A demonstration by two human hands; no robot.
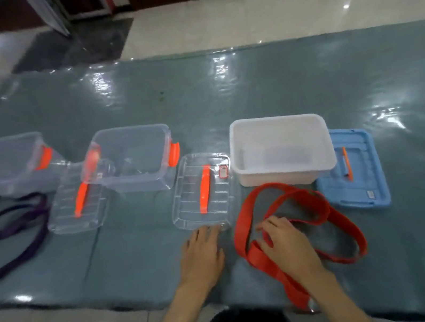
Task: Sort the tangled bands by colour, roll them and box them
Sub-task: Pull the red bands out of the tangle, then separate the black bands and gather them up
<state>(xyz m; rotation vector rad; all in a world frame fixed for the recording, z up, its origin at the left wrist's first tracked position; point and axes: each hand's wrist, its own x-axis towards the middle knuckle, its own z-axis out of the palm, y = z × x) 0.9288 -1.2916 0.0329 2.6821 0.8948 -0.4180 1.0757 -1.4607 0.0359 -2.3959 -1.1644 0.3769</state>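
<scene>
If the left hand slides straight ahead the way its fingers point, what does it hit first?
Likely the clear plastic lid with the orange handle: the left hand lies flat on the grey-green table cover, fingertips about at the lid's near edge; contact is unclear.

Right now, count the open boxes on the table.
3: clear box far left, clear box left of centre, white box right of centre. More may sit outside view.

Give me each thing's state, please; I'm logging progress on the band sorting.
red band: unrolled, loose on the table, one end hanging off the near edge
purple bands: unrolled, loose beside the left box
left clear box: open
middle clear box: open
white box: open
two clear lids: off
blue lid: off
left hand: flat on the table
right hand: on the red band
</scene>
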